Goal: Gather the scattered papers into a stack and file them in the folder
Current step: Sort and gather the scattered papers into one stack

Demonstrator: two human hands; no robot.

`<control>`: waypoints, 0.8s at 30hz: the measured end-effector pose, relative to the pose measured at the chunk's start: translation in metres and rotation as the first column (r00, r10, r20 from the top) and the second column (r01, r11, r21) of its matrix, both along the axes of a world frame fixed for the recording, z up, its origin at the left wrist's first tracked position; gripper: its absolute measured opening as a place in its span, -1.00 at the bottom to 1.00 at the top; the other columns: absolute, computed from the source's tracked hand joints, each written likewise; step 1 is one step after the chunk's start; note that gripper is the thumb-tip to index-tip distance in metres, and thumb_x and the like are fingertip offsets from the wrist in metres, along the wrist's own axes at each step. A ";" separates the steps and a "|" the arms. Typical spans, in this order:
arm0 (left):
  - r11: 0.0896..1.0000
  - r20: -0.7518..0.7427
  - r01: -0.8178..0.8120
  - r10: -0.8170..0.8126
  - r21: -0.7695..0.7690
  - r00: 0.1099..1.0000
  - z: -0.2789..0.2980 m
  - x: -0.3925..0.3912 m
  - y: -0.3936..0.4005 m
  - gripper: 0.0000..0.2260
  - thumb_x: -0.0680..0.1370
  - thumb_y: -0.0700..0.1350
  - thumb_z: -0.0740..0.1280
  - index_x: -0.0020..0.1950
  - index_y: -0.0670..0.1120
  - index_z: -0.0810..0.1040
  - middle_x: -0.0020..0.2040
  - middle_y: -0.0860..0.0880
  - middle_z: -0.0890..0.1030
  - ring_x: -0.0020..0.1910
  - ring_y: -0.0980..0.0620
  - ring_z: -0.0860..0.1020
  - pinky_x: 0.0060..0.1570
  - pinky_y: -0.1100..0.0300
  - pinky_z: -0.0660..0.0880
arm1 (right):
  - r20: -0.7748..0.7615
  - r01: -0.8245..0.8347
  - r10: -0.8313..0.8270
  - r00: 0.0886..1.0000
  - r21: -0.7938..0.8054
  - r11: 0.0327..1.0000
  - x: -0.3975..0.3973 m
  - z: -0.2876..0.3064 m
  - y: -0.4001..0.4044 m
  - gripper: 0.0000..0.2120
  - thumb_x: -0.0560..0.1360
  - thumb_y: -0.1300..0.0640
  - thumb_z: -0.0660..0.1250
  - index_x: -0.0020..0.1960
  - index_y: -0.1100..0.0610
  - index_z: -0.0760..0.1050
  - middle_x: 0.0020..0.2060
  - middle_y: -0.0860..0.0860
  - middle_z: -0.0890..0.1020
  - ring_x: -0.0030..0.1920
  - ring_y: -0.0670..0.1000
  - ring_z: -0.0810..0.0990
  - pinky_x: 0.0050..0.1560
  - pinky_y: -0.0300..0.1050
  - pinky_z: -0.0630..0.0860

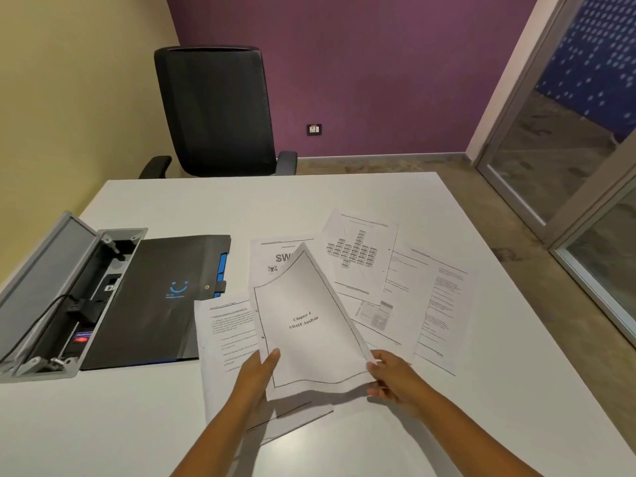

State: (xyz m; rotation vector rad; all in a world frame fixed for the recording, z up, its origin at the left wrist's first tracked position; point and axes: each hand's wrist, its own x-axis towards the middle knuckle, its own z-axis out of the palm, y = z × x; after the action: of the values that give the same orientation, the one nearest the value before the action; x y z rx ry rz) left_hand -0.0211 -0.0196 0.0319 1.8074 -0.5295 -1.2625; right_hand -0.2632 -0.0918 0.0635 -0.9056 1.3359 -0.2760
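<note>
Both hands hold a white sheet headed "Chapter 4 SWOT Analysis" [309, 325], lifted and curled above the table. My left hand [256, 376] pinches its lower left edge, thumb on top. My right hand [389, 375] grips its lower right corner. Under it lies a text sheet [223, 342] flat on the table. Behind it lie a "SWOT" title page [272, 256], a chart page [358, 256] and two text pages [444, 304], overlapping. A black folder [158, 297] with a blue smile logo lies shut at the left, blue tabs at its right edge.
The white table [344, 197] carries an open grey cable box [58, 287] with plugs and wires at its left edge, touching the folder. A black office chair [216, 111] stands behind the table. A glass door [568, 149] is at the right.
</note>
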 end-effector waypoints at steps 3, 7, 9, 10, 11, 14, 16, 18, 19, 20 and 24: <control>0.999 0.062 -0.053 0.053 -0.001 0.997 -0.008 0.006 0.008 -0.65 0.58 -0.21 0.19 0.37 -0.24 0.35 0.34 -0.18 0.44 0.30 -0.17 0.42 0.31 0.05 0.31 | -0.145 -0.027 0.007 0.989 -0.135 0.990 0.000 -0.008 -0.004 -0.90 0.57 0.21 0.19 -0.03 0.13 0.48 -0.20 0.11 0.51 -0.31 0.02 0.49 -0.19 -0.09 0.50; 0.990 0.007 -0.128 0.128 0.065 0.992 -0.024 0.017 0.021 -0.65 0.58 -0.26 0.18 0.36 -0.28 0.34 0.34 -0.22 0.44 0.29 -0.21 0.43 0.32 0.02 0.32 | -0.602 -0.181 -0.154 0.784 -0.458 0.870 -0.016 -0.032 -0.010 -0.67 0.54 0.09 0.28 0.26 0.16 0.40 0.17 0.14 0.49 0.19 0.14 0.47 0.16 -0.03 0.44; 0.982 -0.030 -0.157 0.161 0.102 0.987 -0.032 0.021 0.025 -0.66 0.57 -0.27 0.19 0.34 -0.30 0.36 0.32 -0.24 0.46 0.26 -0.22 0.44 0.34 -0.02 0.33 | -0.684 -0.197 -0.207 0.699 -0.463 0.864 -0.023 -0.039 -0.015 -0.56 0.52 0.05 0.31 0.33 0.18 0.33 0.25 0.17 0.46 0.27 0.19 0.42 0.21 0.04 0.43; 0.980 -0.039 -0.164 0.170 0.110 0.985 -0.035 0.022 0.026 -0.67 0.57 -0.27 0.20 0.33 -0.30 0.38 0.31 -0.24 0.47 0.24 -0.22 0.45 0.33 -0.01 0.34 | -0.668 -0.134 -0.232 0.707 -0.449 0.884 -0.024 -0.040 -0.020 -0.51 0.51 0.06 0.32 0.36 0.21 0.30 0.28 0.21 0.44 0.28 0.22 0.41 0.24 0.07 0.41; 0.980 -0.039 -0.168 0.173 0.111 0.984 -0.035 0.023 0.027 -0.68 0.57 -0.27 0.20 0.31 -0.30 0.40 0.29 -0.24 0.48 0.22 -0.21 0.47 0.30 0.01 0.35 | -0.608 -0.018 -0.271 0.747 -0.425 0.905 -0.024 -0.041 -0.026 -0.49 0.51 0.09 0.32 0.38 0.24 0.26 0.30 0.25 0.43 0.29 0.24 0.41 0.27 0.09 0.40; 0.978 -0.063 -0.176 0.184 0.112 0.981 -0.035 0.022 0.027 -0.68 0.56 -0.27 0.20 0.31 -0.29 0.39 0.29 -0.22 0.49 0.21 -0.20 0.47 0.30 0.02 0.36 | -0.349 0.354 -0.424 0.835 -0.249 0.902 -0.019 -0.036 -0.045 -0.58 0.51 0.20 0.30 0.32 0.22 0.26 0.08 0.27 0.56 -0.01 0.17 0.63 0.00 0.05 0.51; 0.977 -0.080 -0.177 0.188 0.121 0.979 -0.034 0.020 0.025 -0.66 0.57 -0.26 0.20 0.34 -0.28 0.37 0.29 -0.21 0.48 0.22 -0.20 0.47 0.30 0.02 0.35 | -0.289 0.470 -0.502 0.816 -0.175 0.865 -0.018 -0.037 -0.052 -0.65 0.50 0.24 0.29 0.24 0.25 0.30 -0.22 0.26 0.56 -0.37 0.13 0.58 -0.31 -0.04 0.49; 0.976 -0.086 -0.181 0.192 0.119 0.978 -0.033 0.018 0.023 -0.66 0.57 -0.26 0.21 0.34 -0.28 0.36 0.28 -0.22 0.49 0.18 -0.19 0.49 0.27 0.04 0.37 | -0.401 0.472 -0.509 0.762 -0.195 0.860 -0.021 -0.041 -0.060 -0.57 0.48 0.20 0.32 0.26 0.37 0.32 -0.05 0.30 0.58 -0.12 0.22 0.61 -0.10 0.04 0.53; 0.976 -0.090 -0.184 0.195 0.115 0.977 -0.032 0.017 0.022 -0.66 0.56 -0.27 0.21 0.34 -0.29 0.37 0.27 -0.22 0.50 0.14 -0.18 0.50 0.24 0.06 0.38 | -0.453 0.474 -0.504 0.735 -0.187 0.860 -0.025 -0.043 -0.063 -0.57 0.47 0.17 0.33 0.24 0.38 0.35 0.02 0.29 0.57 0.01 0.23 0.58 0.01 0.04 0.50; 0.976 -0.094 -0.184 0.195 0.116 0.976 -0.031 0.017 0.022 -0.67 0.56 -0.28 0.21 0.33 -0.29 0.37 0.25 -0.22 0.51 0.09 -0.16 0.51 0.21 0.07 0.38 | -0.478 0.476 -0.485 0.732 -0.151 0.866 -0.027 -0.044 -0.066 -0.64 0.47 0.16 0.32 0.16 0.38 0.41 -0.03 0.25 0.57 0.01 0.20 0.56 0.01 -0.01 0.48; 0.976 -0.105 -0.177 0.190 0.124 0.976 -0.031 0.015 0.020 -0.68 0.56 -0.28 0.20 0.32 -0.28 0.38 0.16 -0.20 0.54 0.00 -0.11 0.50 0.17 0.09 0.40 | -0.444 0.473 -0.437 0.782 -0.034 0.880 -0.034 -0.042 -0.073 -0.80 0.48 0.17 0.26 -0.26 0.25 0.37 -0.37 0.12 0.40 -0.19 0.12 0.47 -0.09 -0.03 0.40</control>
State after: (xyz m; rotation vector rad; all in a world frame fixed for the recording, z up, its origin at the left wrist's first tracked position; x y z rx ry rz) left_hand -0.0057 0.0009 0.0010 1.8173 -0.2233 -1.2815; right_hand -0.2970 -0.1647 0.0213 -0.5758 1.9820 -0.4028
